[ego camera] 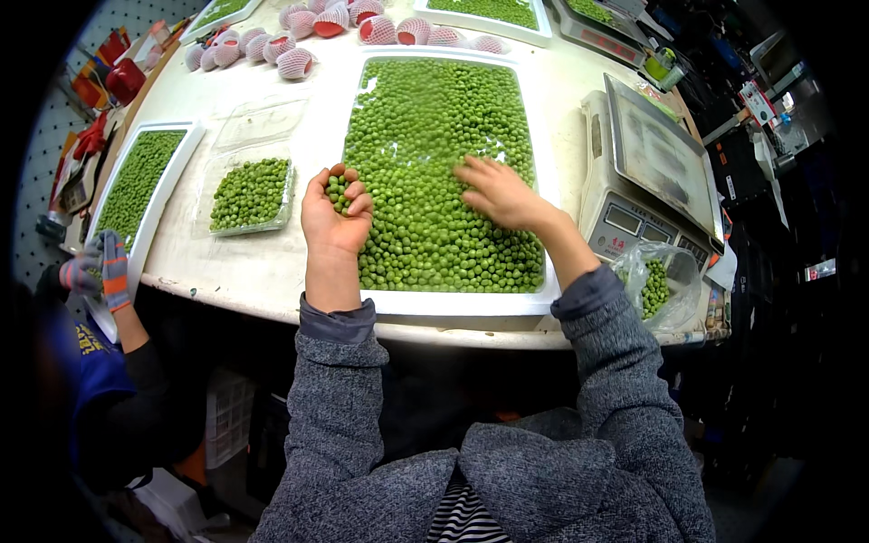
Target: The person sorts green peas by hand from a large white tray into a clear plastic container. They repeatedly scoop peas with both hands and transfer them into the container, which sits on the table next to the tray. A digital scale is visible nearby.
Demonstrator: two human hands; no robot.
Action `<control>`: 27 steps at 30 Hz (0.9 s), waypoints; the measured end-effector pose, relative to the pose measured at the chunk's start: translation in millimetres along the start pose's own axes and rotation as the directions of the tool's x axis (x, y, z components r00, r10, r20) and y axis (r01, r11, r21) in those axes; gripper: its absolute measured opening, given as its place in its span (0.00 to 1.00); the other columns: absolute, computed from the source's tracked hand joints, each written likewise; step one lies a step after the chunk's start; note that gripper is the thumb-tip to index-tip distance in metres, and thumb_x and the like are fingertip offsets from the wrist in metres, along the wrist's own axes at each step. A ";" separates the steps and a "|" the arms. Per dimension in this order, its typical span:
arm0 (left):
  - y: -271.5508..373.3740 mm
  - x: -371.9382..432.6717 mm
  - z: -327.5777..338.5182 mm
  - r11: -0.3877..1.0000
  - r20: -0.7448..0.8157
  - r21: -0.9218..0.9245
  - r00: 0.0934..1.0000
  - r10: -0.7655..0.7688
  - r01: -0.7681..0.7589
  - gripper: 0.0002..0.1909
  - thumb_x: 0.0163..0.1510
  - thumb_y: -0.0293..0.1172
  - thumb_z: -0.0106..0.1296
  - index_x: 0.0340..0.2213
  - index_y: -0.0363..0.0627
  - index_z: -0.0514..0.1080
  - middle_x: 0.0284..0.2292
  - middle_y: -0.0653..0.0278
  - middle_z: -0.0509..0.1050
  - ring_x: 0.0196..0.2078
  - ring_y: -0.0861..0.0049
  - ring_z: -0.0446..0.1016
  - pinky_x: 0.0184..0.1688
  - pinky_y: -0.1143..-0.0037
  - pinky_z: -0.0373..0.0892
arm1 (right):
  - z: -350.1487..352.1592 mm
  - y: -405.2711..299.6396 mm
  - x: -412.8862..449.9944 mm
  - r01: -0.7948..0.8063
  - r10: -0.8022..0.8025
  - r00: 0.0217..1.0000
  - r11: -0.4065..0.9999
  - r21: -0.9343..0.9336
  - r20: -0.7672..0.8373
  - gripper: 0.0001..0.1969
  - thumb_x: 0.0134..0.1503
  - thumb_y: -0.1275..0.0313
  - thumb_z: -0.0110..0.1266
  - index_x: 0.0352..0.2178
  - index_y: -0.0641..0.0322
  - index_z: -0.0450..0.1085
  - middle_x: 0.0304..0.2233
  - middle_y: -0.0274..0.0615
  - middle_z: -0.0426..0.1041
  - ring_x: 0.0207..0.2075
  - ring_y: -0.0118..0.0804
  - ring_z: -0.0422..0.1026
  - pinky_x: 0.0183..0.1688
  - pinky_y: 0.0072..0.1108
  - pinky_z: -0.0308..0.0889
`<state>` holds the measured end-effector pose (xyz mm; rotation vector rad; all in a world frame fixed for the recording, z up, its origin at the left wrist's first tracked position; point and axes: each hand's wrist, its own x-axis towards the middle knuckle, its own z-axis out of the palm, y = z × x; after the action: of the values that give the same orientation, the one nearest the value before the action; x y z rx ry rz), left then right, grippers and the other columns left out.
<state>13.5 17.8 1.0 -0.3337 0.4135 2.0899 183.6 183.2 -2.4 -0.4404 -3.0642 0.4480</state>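
Observation:
A large white foam tray of shelled green peas lies in front of me, with patches of the white bottom showing through. At its left rim my left hand is palm up, fingers curled around a small handful of peas. Over the right half of the tray is my right hand, palm down and slightly blurred. Its fingers are apart at the peas' surface, and I see nothing held in them. To the left sits a clear plastic clamshell box with its lid folded back and peas inside.
An electronic scale stands at right, beside a plastic bag holding peas. Netted fruits lie at the back. Another white tray of peas is at left, near a co-worker's gloved hands. More pea trays stand behind.

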 end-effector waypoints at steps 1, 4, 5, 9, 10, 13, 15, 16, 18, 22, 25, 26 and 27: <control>-1.2 0.2 1.8 1.000 0.001 -0.001 1.000 -0.006 0.006 0.07 0.47 0.31 0.36 0.23 0.41 0.61 0.22 0.63 0.62 0.17 0.82 0.56 0.12 0.86 0.50 | -7.9 -10.8 -8.8 -0.039 0.040 0.992 0.999 -0.008 0.118 0.21 0.51 0.62 0.35 0.45 0.60 0.53 0.50 0.50 0.46 0.52 0.49 0.44 0.52 0.32 0.42; -1.4 -1.0 2.7 1.000 -0.016 -0.006 1.000 -0.004 0.004 0.07 0.48 0.32 0.36 0.23 0.41 0.61 0.22 0.63 0.62 0.17 0.81 0.56 0.12 0.86 0.50 | -20.6 -19.3 -35.1 0.009 -0.037 0.975 0.992 0.128 0.218 0.19 0.49 0.66 0.40 0.44 0.56 0.56 0.51 0.44 0.47 0.52 0.49 0.44 0.51 0.31 0.44; -0.9 -1.5 2.0 1.000 -0.011 0.000 1.000 0.008 -0.008 0.07 0.48 0.31 0.36 0.24 0.41 0.61 0.22 0.63 0.62 0.17 0.82 0.56 0.12 0.86 0.50 | -25.4 -22.5 -41.7 0.016 -0.063 0.961 0.985 0.174 0.268 0.18 0.49 0.67 0.41 0.43 0.56 0.57 0.51 0.42 0.47 0.52 0.49 0.44 0.51 0.31 0.45; -3.1 0.2 2.4 1.000 0.005 0.017 1.000 0.019 -0.019 0.07 0.48 0.31 0.36 0.26 0.41 0.60 0.23 0.63 0.61 0.18 0.83 0.55 0.12 0.87 0.50 | -40.6 -24.1 -48.3 -0.021 -0.044 0.985 0.928 0.372 0.165 0.12 0.46 0.71 0.46 0.35 0.60 0.65 0.43 0.44 0.61 0.46 0.44 0.57 0.47 0.28 0.54; -3.0 0.7 1.1 1.000 0.004 0.018 1.000 0.018 -0.018 0.07 0.48 0.31 0.36 0.26 0.41 0.60 0.23 0.63 0.61 0.18 0.83 0.55 0.12 0.87 0.50 | -39.6 -24.5 -42.7 -0.055 0.041 0.998 0.893 0.447 0.041 0.11 0.44 0.71 0.47 0.31 0.63 0.67 0.35 0.45 0.67 0.39 0.40 0.65 0.41 0.25 0.59; -6.5 0.8 3.3 1.000 0.004 0.015 1.000 -0.002 0.002 0.07 0.48 0.32 0.36 0.26 0.41 0.60 0.23 0.63 0.61 0.18 0.83 0.55 0.12 0.87 0.50 | -41.0 -29.5 -20.2 -0.132 0.204 0.963 0.926 0.354 -0.174 0.10 0.43 0.72 0.47 0.28 0.65 0.68 0.29 0.47 0.69 0.33 0.41 0.67 0.37 0.25 0.61; -5.3 1.3 1.5 1.000 0.017 0.003 1.000 -0.008 0.008 0.07 0.48 0.32 0.36 0.26 0.41 0.60 0.23 0.63 0.61 0.18 0.83 0.55 0.12 0.87 0.50 | -25.7 -25.7 5.3 -0.098 0.202 0.933 0.940 0.328 -0.299 0.06 0.39 0.74 0.48 0.22 0.61 0.70 0.25 0.45 0.70 0.31 0.42 0.67 0.34 0.26 0.62; -5.5 1.3 1.0 1.000 0.024 -0.004 1.000 -0.015 0.015 0.07 0.48 0.32 0.36 0.26 0.41 0.60 0.23 0.63 0.61 0.18 0.83 0.55 0.12 0.87 0.50 | -21.6 -25.6 17.7 -0.122 0.210 0.928 0.951 0.283 -0.309 0.05 0.38 0.74 0.48 0.21 0.60 0.70 0.24 0.44 0.70 0.30 0.42 0.67 0.33 0.26 0.62; -6.6 -0.5 3.0 1.000 0.008 0.009 1.000 -0.010 0.010 0.08 0.49 0.33 0.35 0.25 0.42 0.60 0.22 0.64 0.61 0.18 0.82 0.56 0.12 0.86 0.50 | -9.0 -22.2 35.3 -0.179 0.236 0.917 0.964 0.195 -0.323 0.04 0.36 0.74 0.49 0.18 0.58 0.70 0.21 0.42 0.70 0.27 0.42 0.68 0.31 0.27 0.62; -6.3 0.0 3.1 1.000 0.011 0.019 1.000 -0.019 0.019 0.08 0.49 0.33 0.35 0.24 0.42 0.60 0.22 0.64 0.62 0.18 0.82 0.56 0.12 0.86 0.50 | 13.4 -15.0 49.5 -0.252 0.255 0.921 0.967 0.050 -0.293 0.03 0.34 0.73 0.50 0.15 0.56 0.70 0.19 0.41 0.69 0.25 0.41 0.67 0.29 0.29 0.62; -5.9 -1.6 2.8 0.999 -0.001 0.033 1.000 -0.005 0.005 0.08 0.48 0.33 0.35 0.24 0.41 0.60 0.22 0.64 0.62 0.18 0.82 0.56 0.12 0.86 0.50 | 15.6 -14.7 46.5 -0.212 0.220 0.935 0.976 0.058 -0.278 0.03 0.34 0.73 0.49 0.15 0.58 0.69 0.19 0.42 0.68 0.25 0.43 0.67 0.29 0.31 0.61; -7.0 -1.8 2.2 0.999 -0.017 0.040 1.000 -0.009 0.009 0.07 0.48 0.32 0.36 0.24 0.41 0.60 0.22 0.64 0.62 0.18 0.82 0.56 0.12 0.86 0.51 | 18.0 -14.0 45.8 -0.190 0.199 0.934 0.980 0.058 -0.298 0.03 0.34 0.73 0.48 0.14 0.58 0.69 0.19 0.42 0.68 0.25 0.43 0.67 0.29 0.31 0.61; -9.3 -1.2 1.9 0.999 -0.006 0.049 1.000 -0.017 0.017 0.07 0.48 0.32 0.36 0.25 0.41 0.60 0.22 0.64 0.62 0.18 0.82 0.56 0.12 0.86 0.50 | 19.5 -11.9 45.1 -0.172 0.181 0.930 0.983 0.057 -0.320 0.03 0.34 0.73 0.48 0.14 0.58 0.69 0.19 0.42 0.68 0.24 0.43 0.66 0.28 0.30 0.61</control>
<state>22.0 22.2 1.7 -0.3131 0.4627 2.0595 136.0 179.3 -19.0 -0.7149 -2.7092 0.3769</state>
